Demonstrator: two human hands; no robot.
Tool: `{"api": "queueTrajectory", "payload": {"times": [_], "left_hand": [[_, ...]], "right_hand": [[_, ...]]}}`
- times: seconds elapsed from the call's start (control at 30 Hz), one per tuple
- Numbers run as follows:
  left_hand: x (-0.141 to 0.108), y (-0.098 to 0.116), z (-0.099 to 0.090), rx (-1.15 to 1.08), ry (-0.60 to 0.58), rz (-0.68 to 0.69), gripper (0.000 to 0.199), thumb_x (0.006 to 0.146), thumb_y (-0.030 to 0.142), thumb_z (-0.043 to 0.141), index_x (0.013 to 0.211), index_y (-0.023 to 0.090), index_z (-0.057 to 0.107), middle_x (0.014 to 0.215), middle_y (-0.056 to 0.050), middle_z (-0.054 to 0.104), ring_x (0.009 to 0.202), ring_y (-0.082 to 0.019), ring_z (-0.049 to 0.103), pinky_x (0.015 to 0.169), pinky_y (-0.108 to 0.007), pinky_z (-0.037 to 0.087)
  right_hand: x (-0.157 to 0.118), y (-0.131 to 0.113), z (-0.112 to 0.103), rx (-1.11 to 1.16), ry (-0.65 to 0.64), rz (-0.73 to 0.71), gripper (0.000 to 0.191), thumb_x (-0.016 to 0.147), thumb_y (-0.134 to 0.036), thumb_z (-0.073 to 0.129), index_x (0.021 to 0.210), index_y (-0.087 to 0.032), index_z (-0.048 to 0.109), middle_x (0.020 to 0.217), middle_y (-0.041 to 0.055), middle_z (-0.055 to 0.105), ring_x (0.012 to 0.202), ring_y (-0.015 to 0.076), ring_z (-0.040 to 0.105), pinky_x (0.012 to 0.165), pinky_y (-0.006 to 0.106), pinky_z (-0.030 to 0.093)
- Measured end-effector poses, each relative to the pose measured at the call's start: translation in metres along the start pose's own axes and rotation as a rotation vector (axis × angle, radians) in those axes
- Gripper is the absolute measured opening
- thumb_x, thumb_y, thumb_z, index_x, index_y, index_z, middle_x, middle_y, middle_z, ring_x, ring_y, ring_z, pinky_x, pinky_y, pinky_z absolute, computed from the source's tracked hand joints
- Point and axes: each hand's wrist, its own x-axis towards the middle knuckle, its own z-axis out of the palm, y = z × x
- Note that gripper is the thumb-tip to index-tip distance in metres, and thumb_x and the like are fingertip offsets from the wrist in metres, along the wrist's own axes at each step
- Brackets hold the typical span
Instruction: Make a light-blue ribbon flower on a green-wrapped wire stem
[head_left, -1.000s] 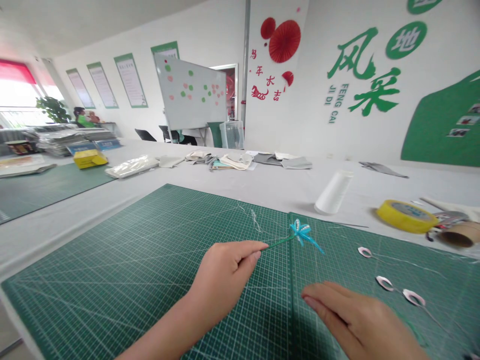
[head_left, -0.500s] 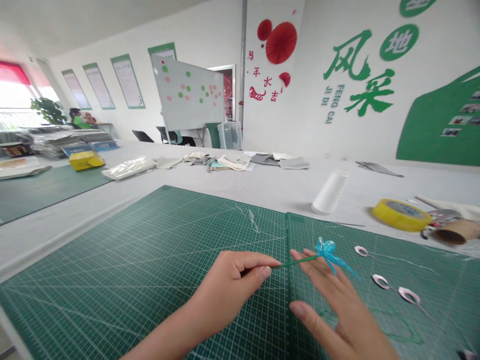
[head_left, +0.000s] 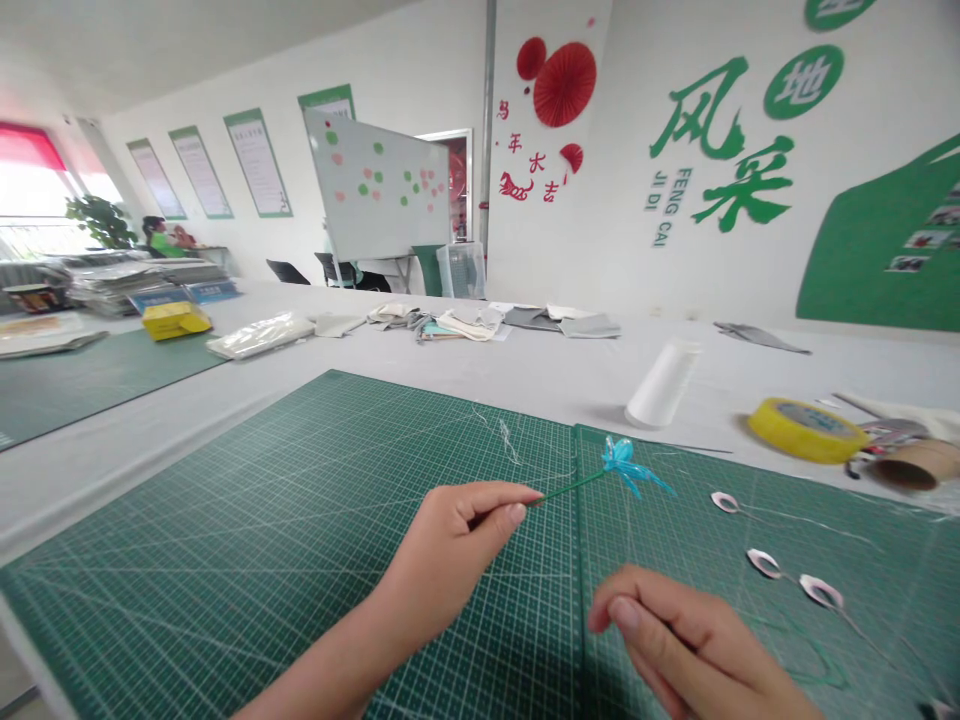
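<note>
Pinched between the thumb and index finger of my left hand (head_left: 465, 545) is the thin green stem of a blue artificial flower (head_left: 618, 454). The flower points right and slightly up, above the seam where two green cutting mats meet. Its narrow petals hang out to the right. My right hand (head_left: 686, 635) is below and apart from the flower, fingers curled in and thumb against the index finger, with nothing visible in it. To its right, several white-rimmed oval loops on thin wires, one of them a wire loop (head_left: 724, 503), lie on the right cutting mat (head_left: 675, 540).
Behind the mats stand a white thread cone (head_left: 664, 385), a roll of yellow tape (head_left: 806, 430) and a cardboard tube (head_left: 919, 464). Fabric scraps (head_left: 472, 324) lie along the far table edge. A yellow box (head_left: 175, 320) sits at left. Far back, a person (head_left: 161, 238) sits.
My right hand has drawn down away from the flower, and its spread fingers have curled closed. My left hand has moved the flower slightly up and to the left.
</note>
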Motion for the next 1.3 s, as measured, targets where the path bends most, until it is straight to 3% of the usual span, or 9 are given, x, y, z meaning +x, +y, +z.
{"api": "queueTrajectory", "payload": {"times": [0.2, 0.3, 0.43, 0.63, 0.8, 0.9, 1.0, 1.17, 1.3], "left_hand": [[-0.001, 0.002, -0.002, -0.012, 0.017, 0.014, 0.024, 0.089, 0.028, 0.056, 0.108, 0.028, 0.071, 0.104, -0.001, 0.073, 0.099, -0.017, 0.064, 0.089, -0.029, 0.048], [-0.002, 0.002, -0.001, -0.015, -0.008, 0.014, 0.024, 0.089, 0.028, 0.056, 0.108, 0.028, 0.071, 0.104, -0.001, 0.073, 0.099, -0.018, 0.064, 0.090, -0.030, 0.048], [-0.003, 0.002, 0.003, -0.013, -0.029, 0.022, 0.022, 0.089, 0.026, 0.056, 0.103, 0.028, 0.073, 0.101, 0.001, 0.074, 0.096, -0.016, 0.065, 0.088, -0.028, 0.048], [-0.006, 0.001, 0.011, 0.014, -0.081, 0.012, 0.023, 0.089, 0.025, 0.055, 0.102, 0.029, 0.073, 0.097, 0.003, 0.074, 0.090, -0.015, 0.066, 0.081, -0.027, 0.049], [-0.010, 0.001, 0.019, 0.023, -0.136, 0.079, 0.028, 0.091, 0.021, 0.052, 0.108, 0.032, 0.071, 0.094, 0.005, 0.075, 0.082, -0.013, 0.066, 0.075, -0.024, 0.049], [-0.011, 0.002, 0.022, 0.003, -0.177, 0.114, 0.032, 0.091, 0.018, 0.049, 0.110, 0.034, 0.070, 0.097, 0.005, 0.074, 0.084, -0.013, 0.066, 0.076, -0.024, 0.049], [-0.011, 0.000, 0.023, 0.040, -0.154, 0.105, 0.030, 0.091, 0.019, 0.050, 0.109, 0.032, 0.071, 0.094, 0.004, 0.075, 0.084, -0.014, 0.067, 0.076, -0.025, 0.049], [-0.011, -0.003, 0.023, 0.091, -0.124, 0.091, 0.026, 0.091, 0.024, 0.050, 0.106, 0.030, 0.071, 0.094, 0.003, 0.073, 0.083, -0.013, 0.064, 0.077, -0.025, 0.046], [-0.012, -0.003, 0.023, 0.100, -0.131, 0.029, 0.021, 0.091, 0.031, 0.050, 0.088, 0.021, 0.068, 0.063, 0.004, 0.059, 0.058, -0.010, 0.048, 0.056, -0.023, 0.036]], "right_hand": [[0.016, 0.019, -0.011, -0.299, 0.067, -0.146, 0.041, 0.096, -0.044, 0.039, 0.072, -0.022, 0.064, 0.062, -0.0013, 0.057, 0.060, 0.0162, 0.052, 0.056, 0.027, 0.042], [0.018, 0.023, -0.009, -0.559, 0.115, -0.253, 0.025, 0.092, -0.039, 0.051, 0.095, -0.025, 0.071, 0.087, 0.0053, 0.071, 0.085, 0.0254, 0.062, 0.076, 0.040, 0.049], [0.015, 0.028, -0.007, -0.752, 0.432, -0.420, 0.044, 0.083, -0.042, 0.064, 0.124, -0.026, 0.062, 0.134, 0.0110, 0.058, 0.128, 0.0378, 0.036, 0.099, 0.066, 0.031], [0.009, 0.027, 0.003, -0.474, 0.621, -0.474, 0.034, 0.089, -0.030, 0.056, 0.123, -0.029, 0.058, 0.129, 0.0088, 0.061, 0.125, 0.0339, 0.045, 0.100, 0.068, 0.030], [0.004, 0.016, 0.021, 0.019, 0.429, -0.278, 0.028, 0.089, -0.035, 0.057, 0.117, -0.034, 0.061, 0.126, 0.0025, 0.062, 0.123, 0.0262, 0.049, 0.104, 0.047, 0.036], [0.006, 0.011, 0.030, 0.308, 0.289, -0.217, 0.021, 0.088, -0.042, 0.059, 0.105, -0.031, 0.064, 0.085, -0.0009, 0.068, 0.079, 0.0165, 0.064, 0.075, 0.029, 0.051], [0.008, 0.009, 0.033, 0.513, 0.328, -0.106, 0.021, 0.086, -0.046, 0.061, 0.095, -0.027, 0.063, 0.057, -0.0084, 0.047, 0.042, 0.0066, 0.037, 0.039, 0.016, 0.031], [0.008, 0.007, 0.032, 0.508, 0.464, -0.072, 0.026, 0.078, -0.049, 0.069, 0.077, -0.024, 0.065, 0.059, -0.0070, 0.042, 0.049, 0.0084, 0.027, 0.041, 0.017, 0.025], [0.005, 0.007, 0.030, 0.391, 0.449, -0.097, 0.028, 0.081, -0.049, 0.065, 0.072, -0.023, 0.064, 0.058, -0.0070, 0.036, 0.049, 0.0100, 0.024, 0.041, 0.020, 0.022]]}}
